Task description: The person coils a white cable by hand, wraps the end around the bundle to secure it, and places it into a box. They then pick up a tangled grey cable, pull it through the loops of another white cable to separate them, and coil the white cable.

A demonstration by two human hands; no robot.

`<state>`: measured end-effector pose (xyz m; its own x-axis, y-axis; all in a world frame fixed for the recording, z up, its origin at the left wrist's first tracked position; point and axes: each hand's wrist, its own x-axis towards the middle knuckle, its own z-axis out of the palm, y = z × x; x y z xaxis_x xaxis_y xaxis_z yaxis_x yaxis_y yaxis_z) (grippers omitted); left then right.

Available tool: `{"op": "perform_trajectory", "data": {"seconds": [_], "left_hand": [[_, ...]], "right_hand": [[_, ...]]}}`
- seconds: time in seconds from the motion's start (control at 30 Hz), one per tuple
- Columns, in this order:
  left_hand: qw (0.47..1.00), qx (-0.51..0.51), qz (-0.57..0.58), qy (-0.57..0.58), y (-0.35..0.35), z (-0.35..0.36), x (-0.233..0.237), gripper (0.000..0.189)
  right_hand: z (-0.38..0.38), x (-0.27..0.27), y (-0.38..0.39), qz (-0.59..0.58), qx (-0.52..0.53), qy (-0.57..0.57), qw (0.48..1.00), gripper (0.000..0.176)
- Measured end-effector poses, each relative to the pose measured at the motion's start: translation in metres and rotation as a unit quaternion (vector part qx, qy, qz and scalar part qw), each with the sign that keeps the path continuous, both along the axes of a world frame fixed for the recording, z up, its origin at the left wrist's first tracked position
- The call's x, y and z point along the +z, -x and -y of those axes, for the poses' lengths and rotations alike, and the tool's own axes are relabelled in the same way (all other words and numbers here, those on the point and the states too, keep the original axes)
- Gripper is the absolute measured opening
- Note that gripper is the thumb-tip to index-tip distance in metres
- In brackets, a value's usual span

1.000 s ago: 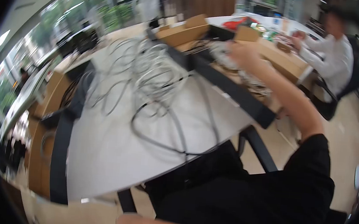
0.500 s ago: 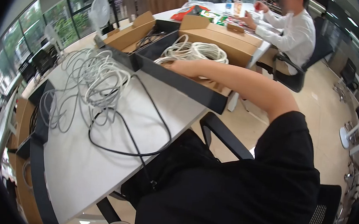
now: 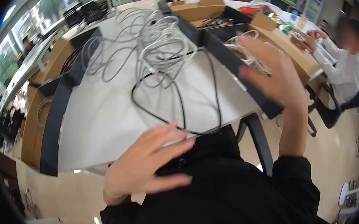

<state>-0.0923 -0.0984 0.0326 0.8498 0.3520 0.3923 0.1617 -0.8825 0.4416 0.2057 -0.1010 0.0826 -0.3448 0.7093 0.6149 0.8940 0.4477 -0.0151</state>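
Note:
Over the near table edge, my left hand (image 3: pixel 143 164) hangs with its fingers spread, holding nothing. My right hand (image 3: pixel 268 73) is raised in front of the right box and blurred by motion; its fingers are apart and nothing shows in them. Partly behind it, white cables (image 3: pixel 242 51) lie in that black and brown box (image 3: pixel 254 82). A tangle of grey and white cables (image 3: pixel 164 38) covers the far part of the white table (image 3: pixel 97 126). A black cable (image 3: pixel 180 99) loops from the tangle to the near edge, close to my left hand.
At the left edge stand open boxes (image 3: pixel 52 126) with cables inside. Another open box (image 3: pixel 192 13) holds dark cables at the back. A person in a white shirt (image 3: pixel 345 71) sits at the right by a table with packets. A chair armrest (image 3: pixel 258 140) is near my right arm.
My right hand has come up out of the right box. My left hand has risen from the bottom edge to the table edge, fingers spread. The view has turned, shifting the table rightward and up.

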Motion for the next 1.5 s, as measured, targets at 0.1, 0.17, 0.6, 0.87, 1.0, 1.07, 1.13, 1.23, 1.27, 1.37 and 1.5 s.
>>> {"op": "perform_trajectory", "data": {"seconds": [0.1,0.17,0.6,0.87,1.0,1.07,1.13,1.23,1.27,1.37,1.5], "left_hand": [[0.982,0.129,-0.077,-0.114,-0.015,-0.012,-0.025,0.062],[0.981,0.139,-0.091,-0.101,-0.016,-0.015,-0.036,0.064],[0.982,0.156,-0.052,-0.098,-0.015,-0.024,-0.029,0.048],[0.934,0.319,0.018,-0.163,0.023,-0.047,-0.008,0.040],[0.891,0.370,0.081,-0.251,0.043,-0.076,-0.005,0.032],[0.911,0.373,0.031,-0.173,0.051,-0.095,-0.001,0.030],[0.920,0.367,-0.053,-0.122,0.060,-0.113,-0.001,0.027],[0.915,0.351,-0.097,-0.173,0.072,-0.138,-0.002,0.027],[0.913,0.352,-0.103,-0.181,0.075,-0.146,-0.004,0.028],[0.910,0.343,-0.079,-0.220,0.081,-0.169,-0.017,0.038],[0.858,0.424,-0.062,-0.283,0.090,-0.180,-0.027,0.059]], "right_hand": [[0.030,-0.050,0.047,0.019,0.167,0.136,0.976,0.047],[0.025,-0.081,0.067,0.010,0.223,0.150,0.963,0.042],[-0.002,-0.106,0.079,-0.101,0.248,0.005,0.963,0.020],[-0.039,-0.052,0.082,-0.212,0.311,-0.042,0.926,0.017],[-0.082,-0.016,0.075,-0.251,0.277,-0.047,0.926,0.018],[-0.104,-0.002,0.077,-0.285,0.162,0.014,0.945,0.020],[-0.142,-0.010,0.075,-0.286,0.155,-0.021,0.945,0.022],[-0.183,-0.052,0.075,-0.279,0.106,-0.031,0.954,0.025],[-0.192,-0.063,0.076,-0.266,0.061,-0.006,0.962,0.027],[-0.187,-0.079,0.085,-0.269,0.086,0.123,0.951,0.031],[-0.154,-0.079,0.112,-0.218,0.050,0.243,0.944,0.029]]}}
